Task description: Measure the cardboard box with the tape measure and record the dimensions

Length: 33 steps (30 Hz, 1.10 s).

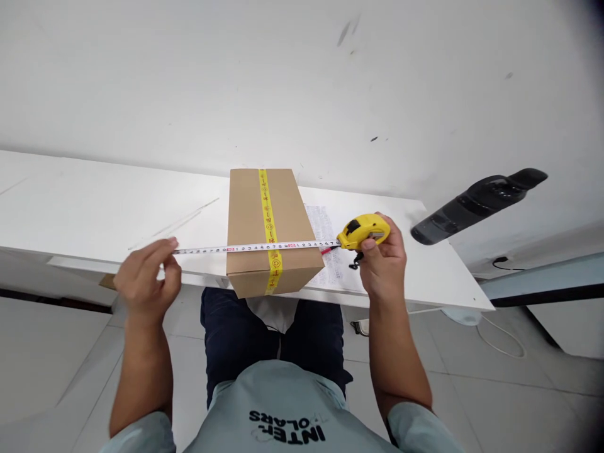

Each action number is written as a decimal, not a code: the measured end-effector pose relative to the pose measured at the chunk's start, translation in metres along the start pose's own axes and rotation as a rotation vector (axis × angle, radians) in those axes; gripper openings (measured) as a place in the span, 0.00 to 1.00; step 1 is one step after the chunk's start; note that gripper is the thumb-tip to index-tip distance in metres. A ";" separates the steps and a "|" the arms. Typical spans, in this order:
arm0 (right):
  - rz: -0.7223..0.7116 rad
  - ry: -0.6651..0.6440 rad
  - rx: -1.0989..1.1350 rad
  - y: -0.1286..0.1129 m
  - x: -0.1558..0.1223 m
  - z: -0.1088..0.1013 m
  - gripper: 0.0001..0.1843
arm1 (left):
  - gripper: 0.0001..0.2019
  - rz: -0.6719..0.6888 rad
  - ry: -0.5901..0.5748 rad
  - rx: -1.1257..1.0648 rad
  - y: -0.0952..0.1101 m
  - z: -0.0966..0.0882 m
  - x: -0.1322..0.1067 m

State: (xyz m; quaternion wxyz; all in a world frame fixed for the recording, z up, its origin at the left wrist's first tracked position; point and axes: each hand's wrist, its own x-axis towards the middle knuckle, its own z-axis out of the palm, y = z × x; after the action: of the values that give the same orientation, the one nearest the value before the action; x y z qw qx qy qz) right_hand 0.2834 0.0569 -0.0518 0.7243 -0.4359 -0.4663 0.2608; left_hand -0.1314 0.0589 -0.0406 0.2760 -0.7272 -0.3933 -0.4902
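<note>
A yellow tape measure (357, 232) sits in my right hand (385, 258), its fingers wrapped around the case. The white blade runs out to the left, across the top of a brown cardboard box (250, 207) near its front edge. My left hand (150, 275) pinches the blade's far end, left of the box; the fingertips cover the end itself. Yellow printed packing tape (267, 207) is stuck down the box's top and over its front side. A black cord hangs below the tape measure's case.
The box rests on a narrow white table (94, 207) against the wall. A printed paper (325, 220) and a red and black pen (329, 250) lie to its right. A dark bottle (472, 204) stands at the table's right end. My legs are under the table.
</note>
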 end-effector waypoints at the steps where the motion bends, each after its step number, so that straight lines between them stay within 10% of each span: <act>1: 0.007 -0.015 0.006 0.004 -0.001 0.002 0.33 | 0.20 0.009 -0.029 -0.051 0.006 0.004 -0.001; 10: -0.045 -0.096 -0.061 0.005 -0.019 0.024 0.35 | 0.29 0.051 -0.175 -0.398 0.070 0.034 0.016; 18: -0.011 -0.101 -0.065 0.001 -0.016 0.027 0.36 | 0.26 0.085 -0.260 -0.358 0.064 0.025 0.022; 24: 0.048 -0.037 0.101 -0.012 -0.024 0.016 0.30 | 0.24 0.149 -0.068 -0.232 0.055 0.005 0.022; 27: 0.155 -0.048 0.199 -0.019 -0.052 -0.002 0.25 | 0.23 0.088 0.021 -0.211 0.067 -0.013 0.018; 33: 0.598 -0.310 0.391 -0.017 -0.125 -0.021 0.32 | 0.07 0.349 -0.242 -0.533 0.145 -0.005 0.007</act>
State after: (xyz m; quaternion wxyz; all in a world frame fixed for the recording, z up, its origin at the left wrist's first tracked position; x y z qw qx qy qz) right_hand 0.2477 -0.0575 -0.0968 0.6067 -0.3617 -0.3639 0.6072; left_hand -0.0104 -0.0210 -0.0345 0.1071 -0.8831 -0.1509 -0.4312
